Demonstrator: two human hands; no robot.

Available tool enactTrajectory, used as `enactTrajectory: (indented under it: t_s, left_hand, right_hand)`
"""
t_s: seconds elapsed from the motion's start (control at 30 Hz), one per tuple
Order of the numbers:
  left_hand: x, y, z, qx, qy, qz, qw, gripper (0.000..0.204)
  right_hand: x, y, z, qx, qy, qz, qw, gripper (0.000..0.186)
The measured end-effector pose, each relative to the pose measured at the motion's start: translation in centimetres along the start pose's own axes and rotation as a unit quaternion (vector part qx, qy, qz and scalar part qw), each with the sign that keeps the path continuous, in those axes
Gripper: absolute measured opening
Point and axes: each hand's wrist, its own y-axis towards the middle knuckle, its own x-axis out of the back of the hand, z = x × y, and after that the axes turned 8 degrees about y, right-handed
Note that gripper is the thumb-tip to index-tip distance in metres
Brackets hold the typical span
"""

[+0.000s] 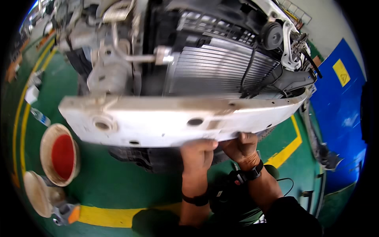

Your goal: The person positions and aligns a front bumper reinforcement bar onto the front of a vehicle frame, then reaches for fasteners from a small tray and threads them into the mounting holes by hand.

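White bumper beam (158,122), one — set across a vehicle's front, before a ribbed radiator (213,71); its lower edge is gripped by the curled left hand (198,155) and, just beside, by the curled right hand (242,149); fingertips are partly hidden; pale bucket (47,152), red inside — placed at left on green floor (114,185)

At nine o'clock a clear bottle (40,117) lies on green floor (106,185). A pale bucket (47,154), red inside, sits toward eight. A blue panel (335,114) with yellow label (341,72) stands at three
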Motion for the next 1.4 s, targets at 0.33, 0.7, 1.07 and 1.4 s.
enactTrajectory:
  t_s: [0.33, 0.7, 1.07, 1.4]
  left_hand:
    - [2.2, 0.1, -0.6, -0.156, 0.089, 0.043, 0.983, 0.065]
    - [2.3, -0.8, 0.8, -0.256, 0.196, -0.128, 0.938, 0.035]
    - [0.0, 0.2, -0.1, -0.162, 0.001, 0.069, 0.984, 0.069]
    - [0.6, 0.5, -0.1, -0.138, -0.002, 0.062, 0.988, 0.068]
  right_hand:
    - [2.3, 0.9, 0.2, -0.079, -0.100, 0.063, 0.990, 0.064]
    - [3.1, 2.1, 2.0, -0.075, -0.300, 0.168, 0.936, 0.067]
    - [4.4, 0.7, 1.2, -0.069, -0.240, 0.110, 0.962, 0.074]
    - [3.3, 0.6, 0.1, -0.069, -0.145, 0.071, 0.985, 0.070]
